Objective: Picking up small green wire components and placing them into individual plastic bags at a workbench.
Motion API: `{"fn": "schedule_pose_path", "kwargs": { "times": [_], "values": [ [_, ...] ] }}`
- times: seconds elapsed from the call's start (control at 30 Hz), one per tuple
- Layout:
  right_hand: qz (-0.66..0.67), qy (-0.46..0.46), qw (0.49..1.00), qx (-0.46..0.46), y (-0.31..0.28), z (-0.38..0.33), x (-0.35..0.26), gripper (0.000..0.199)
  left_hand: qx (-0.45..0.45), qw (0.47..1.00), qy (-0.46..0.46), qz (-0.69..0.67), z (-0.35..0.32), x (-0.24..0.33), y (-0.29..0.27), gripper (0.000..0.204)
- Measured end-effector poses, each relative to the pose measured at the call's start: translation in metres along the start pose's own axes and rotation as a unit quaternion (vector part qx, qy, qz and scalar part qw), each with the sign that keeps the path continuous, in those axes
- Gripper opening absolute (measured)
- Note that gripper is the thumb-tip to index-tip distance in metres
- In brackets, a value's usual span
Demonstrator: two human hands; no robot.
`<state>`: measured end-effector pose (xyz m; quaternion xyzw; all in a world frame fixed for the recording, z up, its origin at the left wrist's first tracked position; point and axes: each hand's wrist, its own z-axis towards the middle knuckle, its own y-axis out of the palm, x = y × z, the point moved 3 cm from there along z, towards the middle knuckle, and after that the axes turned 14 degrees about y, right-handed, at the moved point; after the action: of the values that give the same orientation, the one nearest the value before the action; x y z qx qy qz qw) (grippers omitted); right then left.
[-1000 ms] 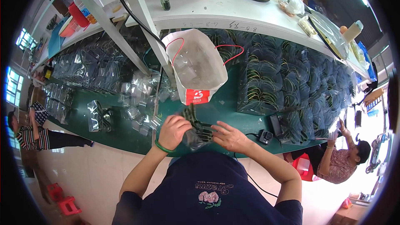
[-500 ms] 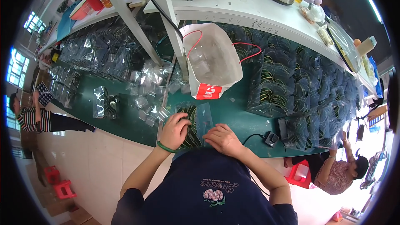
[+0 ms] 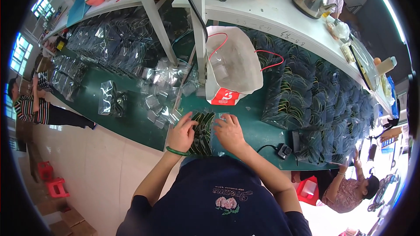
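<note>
On the green table right in front of me lies a clear plastic bag of dark curved strips with yellowish edges. My left hand, a green bangle at its wrist, rests along the bag's left side, thumb and fingers apart. At the other side, the bent fingers of my right hand grip the clear plastic edge; what lies under them is hidden. Just beyond the bag stands a white paper bag with red handles, clear plastic inside.
Loose small clear packets lie left of the paper bag. Packed bundles fill the table's right, near a small black camera with a cable. A white shelf post rises at the back. A co-worker sits at the right.
My right hand has moved up along the bag's right side, and its fingers have bent onto the plastic. My left hand has shifted slightly up. The view has moved a little to the left.
</note>
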<state>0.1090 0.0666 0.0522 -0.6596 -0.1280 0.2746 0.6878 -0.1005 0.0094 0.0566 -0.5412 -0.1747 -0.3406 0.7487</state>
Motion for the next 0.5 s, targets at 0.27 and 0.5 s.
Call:
{"fn": "schedule_pose_path", "kwargs": {
  "times": [0.27,0.5],
  "values": [
    [-0.064,0.026,0.998,-0.006,-0.01,-0.006,0.0,0.015,0.066,0.961,-0.165,-0.213,-0.006,-0.027,0.016,0.035],
    [0.176,0.168,0.96,0.137,-0.114,-0.019,0.049,0.028,0.151,0.889,-0.213,-0.377,-0.014,-0.041,0.035,0.038]
  ]
}}
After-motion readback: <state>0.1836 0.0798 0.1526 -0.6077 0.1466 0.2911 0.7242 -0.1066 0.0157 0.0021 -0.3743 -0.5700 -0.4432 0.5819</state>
